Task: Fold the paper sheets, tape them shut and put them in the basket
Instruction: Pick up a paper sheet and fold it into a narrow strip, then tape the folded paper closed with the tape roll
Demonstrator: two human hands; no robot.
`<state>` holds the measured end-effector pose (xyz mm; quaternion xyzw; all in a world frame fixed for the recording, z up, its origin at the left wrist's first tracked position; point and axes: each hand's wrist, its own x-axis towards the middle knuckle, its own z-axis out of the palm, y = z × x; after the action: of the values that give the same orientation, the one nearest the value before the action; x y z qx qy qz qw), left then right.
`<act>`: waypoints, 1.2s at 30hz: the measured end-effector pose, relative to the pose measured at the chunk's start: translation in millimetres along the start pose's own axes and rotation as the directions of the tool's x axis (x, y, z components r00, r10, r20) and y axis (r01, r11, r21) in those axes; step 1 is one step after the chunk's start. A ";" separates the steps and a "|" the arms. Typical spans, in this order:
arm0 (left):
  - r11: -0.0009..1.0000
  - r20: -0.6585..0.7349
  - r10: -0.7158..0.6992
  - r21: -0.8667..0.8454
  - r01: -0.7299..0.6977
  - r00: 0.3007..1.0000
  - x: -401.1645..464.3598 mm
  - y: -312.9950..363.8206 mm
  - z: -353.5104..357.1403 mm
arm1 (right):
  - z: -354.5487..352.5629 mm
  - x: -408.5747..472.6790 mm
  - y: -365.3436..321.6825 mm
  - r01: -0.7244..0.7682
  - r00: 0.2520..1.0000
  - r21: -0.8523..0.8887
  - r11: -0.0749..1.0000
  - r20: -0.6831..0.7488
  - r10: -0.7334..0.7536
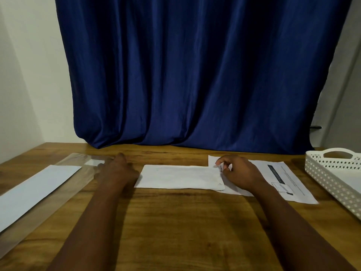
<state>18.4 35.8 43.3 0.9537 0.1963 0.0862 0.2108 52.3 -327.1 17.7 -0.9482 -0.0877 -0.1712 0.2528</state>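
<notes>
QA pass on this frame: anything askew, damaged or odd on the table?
Nothing damaged or spilled. The folded paper lies flat at centre, its right end overlapping the printed sheet, and its near-right corner looks slightly rumpled. The basket sits upright at the right edge, contents not visible.

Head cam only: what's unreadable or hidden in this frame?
- Left hand fingertips: motion-blurred, so contact with the clear plastic strip is unclear.
- Small item pinched in right hand: fingers hide it.
- Print on the flat white printed sheet: too small.
- White perforated plastic basket: cut off by right edge; contents unseen.
</notes>
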 end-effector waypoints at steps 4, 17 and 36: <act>0.989 0.060 -0.096 -0.103 0.102 0.994 11.8 -11.1 -2.8 | -0.1 0.0 -0.3 -0.012 1.000 -0.012 1.000 0.000 0.012; 0.620 -0.193 0.397 -0.664 -0.418 0.897 -9.8 31.6 13.8 | -3.7 -7.4 -31.2 0.072 0.997 0.394 0.916 -0.042 -0.060; 0.419 -0.140 0.641 -0.760 -0.497 0.754 -48.4 75.6 52.9 | 6.9 -16.2 -64.7 0.139 0.984 0.562 0.815 0.012 -0.176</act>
<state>13.1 -66.7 24.9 0.7851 -0.2137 0.1438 0.5632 22.8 -269.4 35.2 -0.8272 -0.2200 -0.1280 0.5010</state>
